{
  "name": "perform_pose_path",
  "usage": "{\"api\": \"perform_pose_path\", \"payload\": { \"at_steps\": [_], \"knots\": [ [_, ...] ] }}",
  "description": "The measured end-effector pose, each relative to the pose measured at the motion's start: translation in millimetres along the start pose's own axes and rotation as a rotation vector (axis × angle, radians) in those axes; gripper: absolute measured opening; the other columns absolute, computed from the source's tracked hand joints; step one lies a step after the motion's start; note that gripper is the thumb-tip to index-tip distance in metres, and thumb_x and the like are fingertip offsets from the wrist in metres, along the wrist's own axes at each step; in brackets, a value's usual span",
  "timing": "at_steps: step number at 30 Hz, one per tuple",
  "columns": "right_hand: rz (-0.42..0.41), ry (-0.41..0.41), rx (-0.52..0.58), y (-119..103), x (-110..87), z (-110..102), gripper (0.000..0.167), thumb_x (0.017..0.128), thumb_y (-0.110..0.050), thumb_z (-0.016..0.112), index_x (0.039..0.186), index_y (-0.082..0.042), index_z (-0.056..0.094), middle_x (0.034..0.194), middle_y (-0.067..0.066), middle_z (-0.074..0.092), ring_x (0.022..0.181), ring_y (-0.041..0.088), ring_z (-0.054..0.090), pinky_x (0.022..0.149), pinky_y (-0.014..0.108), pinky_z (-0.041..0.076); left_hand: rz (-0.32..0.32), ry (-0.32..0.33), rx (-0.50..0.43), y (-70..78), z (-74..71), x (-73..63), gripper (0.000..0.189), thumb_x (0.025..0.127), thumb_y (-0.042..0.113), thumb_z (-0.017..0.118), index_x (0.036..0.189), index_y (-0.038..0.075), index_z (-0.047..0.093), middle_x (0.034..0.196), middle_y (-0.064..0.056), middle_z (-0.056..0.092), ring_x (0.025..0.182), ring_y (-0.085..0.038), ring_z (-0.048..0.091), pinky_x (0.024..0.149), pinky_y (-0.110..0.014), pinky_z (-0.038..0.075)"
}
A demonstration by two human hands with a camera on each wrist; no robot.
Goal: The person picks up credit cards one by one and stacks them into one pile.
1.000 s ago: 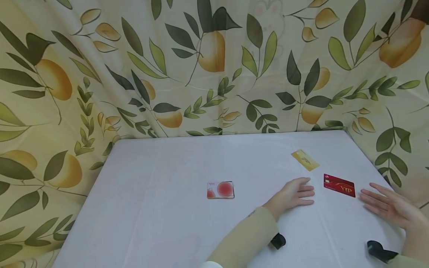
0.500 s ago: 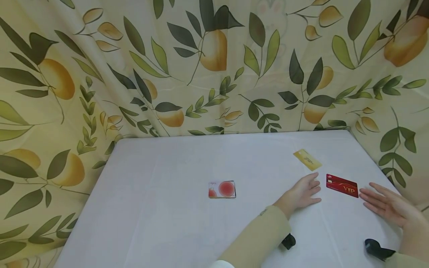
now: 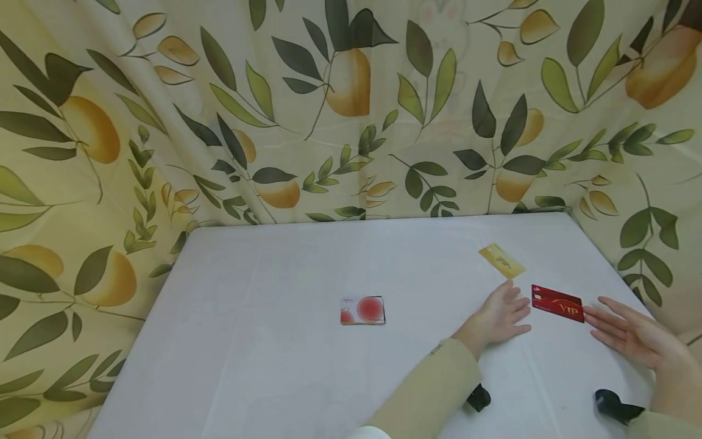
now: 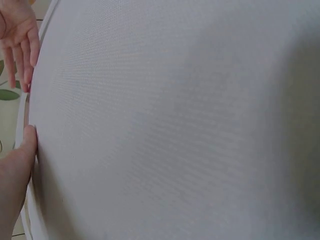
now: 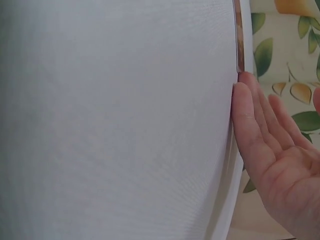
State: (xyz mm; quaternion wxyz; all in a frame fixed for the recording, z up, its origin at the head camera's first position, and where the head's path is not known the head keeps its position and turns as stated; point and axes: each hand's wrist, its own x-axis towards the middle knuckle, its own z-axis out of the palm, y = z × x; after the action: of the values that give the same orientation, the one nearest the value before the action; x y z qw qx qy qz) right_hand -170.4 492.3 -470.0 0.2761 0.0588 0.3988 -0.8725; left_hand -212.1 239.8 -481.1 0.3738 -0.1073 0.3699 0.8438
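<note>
A red card marked VIP (image 3: 557,303) lies on the white tabletop at the right in the head view. To its left is my left hand (image 3: 500,314), fingers spread and holding nothing. My right hand (image 3: 638,332) is at the card's other end, its straight fingertips right at the card's short edge. Beyond my left hand lies a gold card (image 3: 501,261), set at a slant. In the right wrist view my right hand (image 5: 287,170) has extended fingers along the table surface. The left wrist view catches part of my left hand (image 4: 14,175) at its left edge.
A white card with red circles (image 3: 362,310) lies near the table's middle, a dark edge showing beneath it. The white-covered table (image 3: 258,347) ends at a cloth (image 3: 351,164) printed with leaves and fruit. Black wrist mounts (image 3: 616,407) sit below the hands.
My left hand has moved right, closer to the red card, and its fingers have spread. My right hand has come slightly left to the card's edge. The cards look unmoved.
</note>
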Motion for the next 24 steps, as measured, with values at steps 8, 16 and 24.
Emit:
{"api": "perform_pose_path", "payload": {
  "at_steps": [8,16,24],
  "knots": [
    [0.02,0.129,-0.077,2,2.0,6,0.039,0.1,-0.025,0.032,0.092,-0.021,0.07,0.095,0.003,0.069,0.09,0.02,0.066,0.079,0.038,0.054,-0.016,0.03,0.019,-2.0,2.0,-1.6,0.059,0.092,0.04,0.045,0.136,0.002,0.038,0.132,-0.019,0.046,0.127,-0.036,0.036,0.105,-0.058,0.023],
    [0.044,0.178,-0.03,0,2.2,9,0.037,0.099,-0.025,0.035,0.089,-0.018,0.07,0.093,0.005,0.069,0.089,0.022,0.066,0.08,0.044,0.053,-0.016,0.026,-0.037,-4.6,-1.7,0.4,0.059,0.092,0.039,0.046,0.134,-0.001,0.039,0.127,-0.02,0.049,0.126,-0.037,0.037,0.105,-0.057,0.023],
    [0.048,0.249,0.011,2,5.7,16,0.033,0.098,-0.024,0.041,0.082,-0.016,0.069,0.088,0.007,0.068,0.085,0.024,0.065,0.079,0.046,0.053,0.007,-0.011,-0.049,-3.4,-9.3,-3.3,0.057,0.093,0.039,0.045,0.133,-0.001,0.04,0.125,-0.022,0.05,0.125,-0.039,0.039,0.105,-0.056,0.024]
  ]
}}
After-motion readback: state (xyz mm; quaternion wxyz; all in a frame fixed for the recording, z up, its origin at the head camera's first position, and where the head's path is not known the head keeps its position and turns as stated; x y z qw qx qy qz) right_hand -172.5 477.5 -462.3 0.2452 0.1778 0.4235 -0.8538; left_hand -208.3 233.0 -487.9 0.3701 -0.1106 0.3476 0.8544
